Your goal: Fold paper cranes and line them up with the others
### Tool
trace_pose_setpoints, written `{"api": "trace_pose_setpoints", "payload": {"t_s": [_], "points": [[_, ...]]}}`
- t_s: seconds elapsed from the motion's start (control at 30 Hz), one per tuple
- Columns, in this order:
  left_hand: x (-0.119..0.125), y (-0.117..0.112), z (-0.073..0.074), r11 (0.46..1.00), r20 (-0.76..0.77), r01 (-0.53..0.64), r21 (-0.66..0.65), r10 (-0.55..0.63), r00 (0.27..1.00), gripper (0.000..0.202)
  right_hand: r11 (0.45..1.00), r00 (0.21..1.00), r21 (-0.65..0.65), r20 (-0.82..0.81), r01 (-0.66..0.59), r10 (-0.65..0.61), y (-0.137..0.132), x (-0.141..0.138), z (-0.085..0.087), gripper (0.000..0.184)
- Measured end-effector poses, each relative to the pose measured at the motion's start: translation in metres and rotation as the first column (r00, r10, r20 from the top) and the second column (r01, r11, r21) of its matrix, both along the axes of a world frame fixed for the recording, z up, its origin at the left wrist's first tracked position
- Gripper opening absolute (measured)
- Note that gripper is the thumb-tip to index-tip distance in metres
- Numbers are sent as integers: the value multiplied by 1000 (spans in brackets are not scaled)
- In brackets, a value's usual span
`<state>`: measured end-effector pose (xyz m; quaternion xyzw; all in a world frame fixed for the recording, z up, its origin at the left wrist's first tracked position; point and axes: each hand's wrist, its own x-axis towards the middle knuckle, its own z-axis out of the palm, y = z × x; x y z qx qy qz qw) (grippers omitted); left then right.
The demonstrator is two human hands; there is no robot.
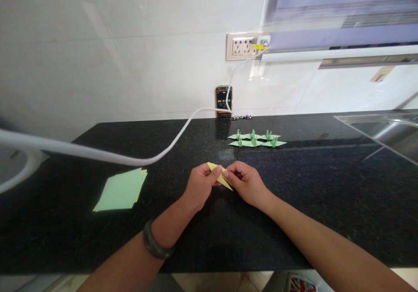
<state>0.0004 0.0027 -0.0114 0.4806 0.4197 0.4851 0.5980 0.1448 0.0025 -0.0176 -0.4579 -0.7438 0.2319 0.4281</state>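
A folded piece of yellow paper [225, 182], narrow and pointed at its lower end, is held between both hands above the dark counter. My left hand [200, 185] pinches its upper left part, thumb on top. My right hand [247, 182] grips its right edge between thumb and fingers, close to the left thumb. The fingers partly cover the paper's middle. Just beyond the hands, several green paper cranes [253, 143] stand in two rows. To the left lies a stack of square paper [120, 190], green on top with yellow edges showing beneath.
A phone [224, 102] with a running timer leans against the tiled wall. Its white cable [183, 131] loops across the left side, up to a wall socket [243, 46]. A metal sink [392, 131] is set into the black counter [313, 179] at right.
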Motion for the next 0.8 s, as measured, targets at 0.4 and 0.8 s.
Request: {"api": "trace_pose_setpoints", "payload": {"t_s": [0.4, 0.8], "points": [[0, -1, 0, 1000, -8, -2, 22, 2, 1000, 21, 997, 998, 82, 59, -8, 3, -3, -1, 3, 19], [1, -2, 1, 999, 37, -34, -4, 34, 999, 24, 996, 996, 14, 2, -92, 92, -5, 1, 6, 13]]}}
